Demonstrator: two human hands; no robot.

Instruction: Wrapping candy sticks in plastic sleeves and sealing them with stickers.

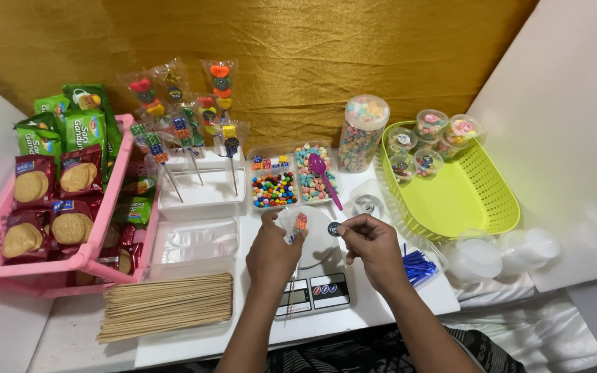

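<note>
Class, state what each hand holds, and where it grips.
Left hand pinches a wrapped candy skewer at the wrapper; right hand holds a small round sticker by its edge.

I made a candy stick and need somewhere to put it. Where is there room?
The green basket is mostly bare below its candy cups. It is crowded around the scale, the candy trays and the skewers.

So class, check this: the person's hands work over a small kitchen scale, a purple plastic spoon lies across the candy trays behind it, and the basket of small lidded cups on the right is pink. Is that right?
Not quite. The head view shows the basket holding the small lidded cups is lime green, not pink. The rest stands: both hands, left and right, are over the kitchen scale, and the purple spoon lies across the candy trays.
</note>
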